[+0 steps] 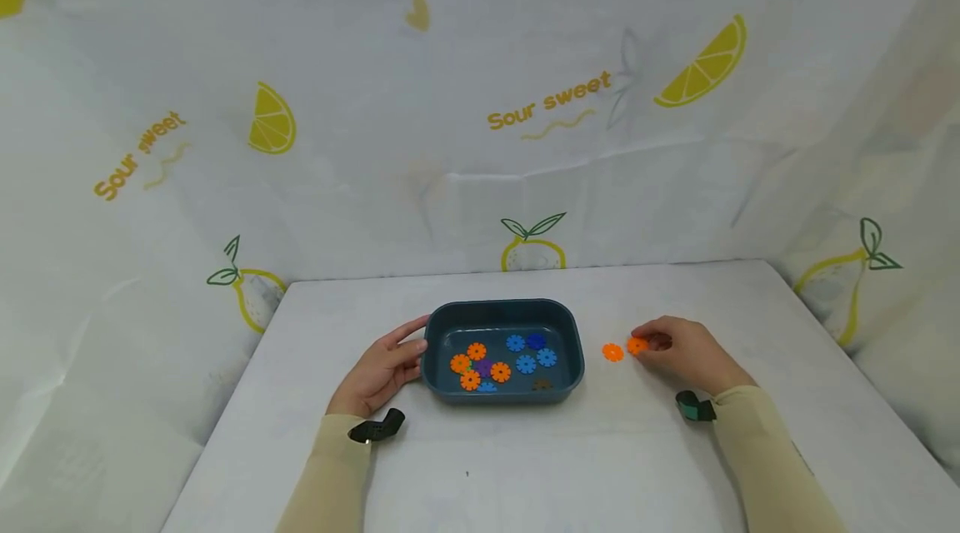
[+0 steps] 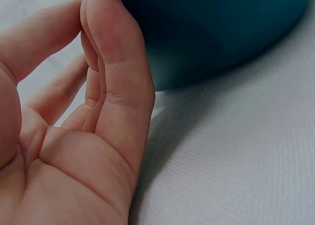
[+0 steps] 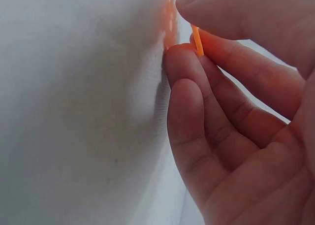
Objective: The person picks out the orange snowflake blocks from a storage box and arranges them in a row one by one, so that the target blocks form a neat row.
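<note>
A dark blue-grey plastic tray (image 1: 504, 397) holds several notched plastic discs: orange discs (image 1: 501, 372) to the left, blue discs (image 1: 547, 357) to the right, and a purple one (image 1: 483, 368) among the orange. At the tray's left end my left hand (image 1: 381, 371) grips the rim; the left wrist view shows its bent fingers (image 2: 120, 52) against the tray wall (image 2: 216, 33). To the right of the tray, my right hand (image 1: 686, 352) pinches an orange disc (image 3: 198, 40) between thumb and fingers, close above the table. Another orange disc (image 1: 612, 352) lies flat between hand and tray.
A white cloth covers the table (image 1: 540, 466). Behind it hangs a white curtain (image 1: 375, 208) printed with lemons and lettering. Black bands (image 1: 377, 426) sit at both wrists over beige sleeves.
</note>
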### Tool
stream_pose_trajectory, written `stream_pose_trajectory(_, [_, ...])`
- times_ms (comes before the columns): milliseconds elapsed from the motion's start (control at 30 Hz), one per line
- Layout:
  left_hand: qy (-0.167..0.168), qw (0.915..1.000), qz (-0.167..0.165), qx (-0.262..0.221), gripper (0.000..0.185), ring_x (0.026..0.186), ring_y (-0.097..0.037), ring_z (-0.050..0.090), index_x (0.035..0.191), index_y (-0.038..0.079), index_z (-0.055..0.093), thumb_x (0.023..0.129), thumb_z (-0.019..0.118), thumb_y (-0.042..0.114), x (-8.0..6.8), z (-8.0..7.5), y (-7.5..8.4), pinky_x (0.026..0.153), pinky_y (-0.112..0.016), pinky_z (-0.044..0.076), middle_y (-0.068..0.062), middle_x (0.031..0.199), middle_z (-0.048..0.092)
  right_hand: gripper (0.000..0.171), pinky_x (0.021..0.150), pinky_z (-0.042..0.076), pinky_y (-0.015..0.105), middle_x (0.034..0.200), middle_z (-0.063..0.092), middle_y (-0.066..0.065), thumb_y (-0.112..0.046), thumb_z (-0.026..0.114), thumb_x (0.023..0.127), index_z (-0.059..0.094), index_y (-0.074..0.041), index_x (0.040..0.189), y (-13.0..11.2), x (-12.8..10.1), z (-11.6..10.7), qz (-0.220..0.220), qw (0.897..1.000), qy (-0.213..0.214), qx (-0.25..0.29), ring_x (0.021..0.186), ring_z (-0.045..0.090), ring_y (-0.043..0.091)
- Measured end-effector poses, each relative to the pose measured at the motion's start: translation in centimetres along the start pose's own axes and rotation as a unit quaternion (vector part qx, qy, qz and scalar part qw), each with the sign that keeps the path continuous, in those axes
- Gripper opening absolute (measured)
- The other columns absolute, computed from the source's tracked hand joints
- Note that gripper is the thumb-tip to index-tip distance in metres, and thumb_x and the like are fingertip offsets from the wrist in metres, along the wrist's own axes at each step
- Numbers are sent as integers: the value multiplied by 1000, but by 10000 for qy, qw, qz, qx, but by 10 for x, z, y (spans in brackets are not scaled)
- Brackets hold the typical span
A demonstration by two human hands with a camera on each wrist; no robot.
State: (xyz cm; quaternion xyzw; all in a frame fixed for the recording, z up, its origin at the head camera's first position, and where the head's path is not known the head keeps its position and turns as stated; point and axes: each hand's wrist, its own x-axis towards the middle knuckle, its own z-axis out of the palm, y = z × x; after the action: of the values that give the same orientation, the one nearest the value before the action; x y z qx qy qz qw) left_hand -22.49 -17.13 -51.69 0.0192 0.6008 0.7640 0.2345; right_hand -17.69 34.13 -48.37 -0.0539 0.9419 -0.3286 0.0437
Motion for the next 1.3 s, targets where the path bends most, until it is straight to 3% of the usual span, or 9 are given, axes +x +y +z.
stream_pose_trajectory(567, [-35,9999,-24,-114,63,85,-9,71,166,18,44,108,68,15,1,-1,-1,81,-24,62,0,115,78,27,83,53,29,104,71,-1,-21,79,96,79,-13,122,0,1,3,-22,10000,-57,15,96,62,19])
stream_pose_trajectory(1300, [45,10000,-61,-27,61,86,-10,70,163,20,48,107,71,17,-1,3,3,82,-24,62,0,114,77,29,86,54,31,111,72,2,-22,82,95,78,-15,123,2,-1,4,-52,9999,-97,131,102,62,20])
